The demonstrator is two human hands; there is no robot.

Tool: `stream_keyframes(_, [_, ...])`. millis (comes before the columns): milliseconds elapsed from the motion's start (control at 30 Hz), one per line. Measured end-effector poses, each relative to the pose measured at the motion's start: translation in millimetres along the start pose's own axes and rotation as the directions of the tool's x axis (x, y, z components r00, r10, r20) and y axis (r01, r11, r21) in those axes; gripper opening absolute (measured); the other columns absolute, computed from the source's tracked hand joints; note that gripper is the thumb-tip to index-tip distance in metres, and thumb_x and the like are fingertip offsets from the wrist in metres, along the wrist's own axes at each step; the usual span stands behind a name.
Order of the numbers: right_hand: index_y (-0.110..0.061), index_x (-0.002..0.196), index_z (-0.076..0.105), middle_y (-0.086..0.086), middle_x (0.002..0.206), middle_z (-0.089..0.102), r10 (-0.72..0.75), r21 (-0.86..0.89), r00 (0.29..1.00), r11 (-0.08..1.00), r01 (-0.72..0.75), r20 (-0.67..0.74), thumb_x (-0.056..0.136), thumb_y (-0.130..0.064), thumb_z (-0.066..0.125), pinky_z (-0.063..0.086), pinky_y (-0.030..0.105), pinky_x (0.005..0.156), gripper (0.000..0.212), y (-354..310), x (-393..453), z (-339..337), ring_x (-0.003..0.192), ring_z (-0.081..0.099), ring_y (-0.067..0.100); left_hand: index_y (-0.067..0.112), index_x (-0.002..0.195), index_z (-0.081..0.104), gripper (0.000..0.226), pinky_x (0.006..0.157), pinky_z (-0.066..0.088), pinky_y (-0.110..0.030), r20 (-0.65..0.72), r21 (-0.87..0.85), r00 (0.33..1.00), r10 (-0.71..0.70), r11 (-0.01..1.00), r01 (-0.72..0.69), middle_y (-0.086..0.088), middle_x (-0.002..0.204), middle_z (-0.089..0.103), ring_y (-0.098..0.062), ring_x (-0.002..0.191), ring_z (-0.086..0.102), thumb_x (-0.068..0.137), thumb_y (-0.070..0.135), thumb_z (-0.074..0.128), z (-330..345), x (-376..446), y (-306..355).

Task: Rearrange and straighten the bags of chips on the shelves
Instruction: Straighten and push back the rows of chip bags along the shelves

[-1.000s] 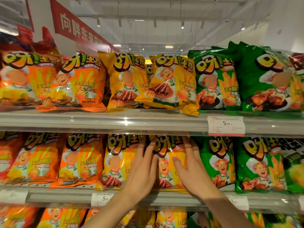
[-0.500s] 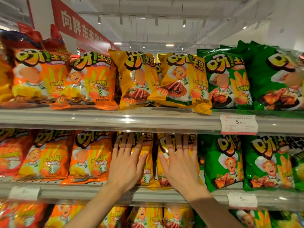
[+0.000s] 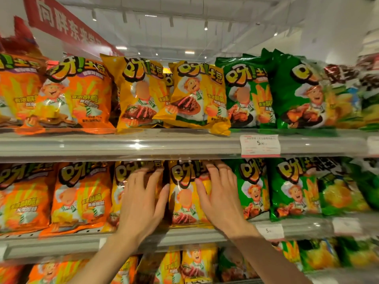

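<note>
Now both hands lie flat, fingers spread: left hand (image 3: 141,203) on the left yellow foil chip bag (image 3: 120,193), right hand (image 3: 220,198) on its upright neighbour (image 3: 184,193), fingers toward twelve o'clock.

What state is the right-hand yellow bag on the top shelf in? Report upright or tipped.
Tipped: the yellow bag leans, its lower corner overhanging the shelf edge.

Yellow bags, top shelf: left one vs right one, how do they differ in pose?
The left yellow bag stands roughly upright; the right yellow bag is tilted, its lower right corner hanging over the shelf edge. The right yellow bag also overlaps the left yellow bag's lower right side. Both share the same yellow design and neither is touched by a hand.
</note>
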State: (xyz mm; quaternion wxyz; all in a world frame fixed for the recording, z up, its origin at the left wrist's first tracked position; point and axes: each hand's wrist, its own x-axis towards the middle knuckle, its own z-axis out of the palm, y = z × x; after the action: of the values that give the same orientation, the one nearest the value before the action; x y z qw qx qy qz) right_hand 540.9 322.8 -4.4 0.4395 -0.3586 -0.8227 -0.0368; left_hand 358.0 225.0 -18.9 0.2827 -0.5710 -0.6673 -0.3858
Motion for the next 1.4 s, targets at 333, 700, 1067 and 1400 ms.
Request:
stream_keyframes(333, [-0.015,0.129,0.05,0.006,0.124,0.047,0.263,0.05,0.965,0.963,-0.263,0.005,0.097,-0.028,0.055,0.041,0.032,0.081,0.035,126,-5,-74,0.11,0.055,0.025,0.021,0.146,0.036,0.054,0.11,0.034,-0.024,0.108,-0.418,0.994,0.005,0.907,0.041,0.006,0.139,0.038,-0.007,0.131,0.039,0.099,0.045,0.048,70,3,154])
stream_keyframes(700, [-0.021,0.146,0.033,0.001,0.136,0.049,0.188,0.019,0.954,0.98,-0.197,0.234,0.101,-0.029,0.045,0.038,0.032,0.084,0.047,160,-8,-86,0.117,0.057,0.018,0.024,0.148,0.027,0.088,0.099,0.051,-0.04,0.303,-0.533,0.804,-0.511,0.609,0.587,-0.001,0.132,0.05,-0.018,0.121,0.055,0.08,0.069,0.059,137,37,207])
stream_keyframes(1067, [-0.027,0.152,0.023,0.005,0.142,0.052,0.308,0.353,0.886,0.832,-0.427,0.346,0.101,-0.052,0.036,0.045,0.039,0.098,0.058,160,19,-83,0.123,0.054,0.028,0.027,0.151,0.027,0.057,0.097,0.033,-0.016,0.288,-0.663,0.823,-0.49,0.518,0.54,0.019,0.131,0.045,0.001,0.123,0.041,0.1,0.036,0.052,122,36,202])
stream_keyframes(1400, [-0.019,0.139,0.045,-0.004,0.109,0.058,0.493,0.616,0.758,0.454,-0.643,0.427,0.095,-0.059,0.047,0.036,0.029,0.088,0.059,149,38,-54,0.099,0.054,0.015,0.031,0.136,0.036,0.046,0.089,0.051,-0.039,0.341,-0.657,0.779,-0.526,0.46,0.598,-0.001,0.106,0.066,-0.019,0.101,0.063,0.098,0.056,0.04,118,47,199])
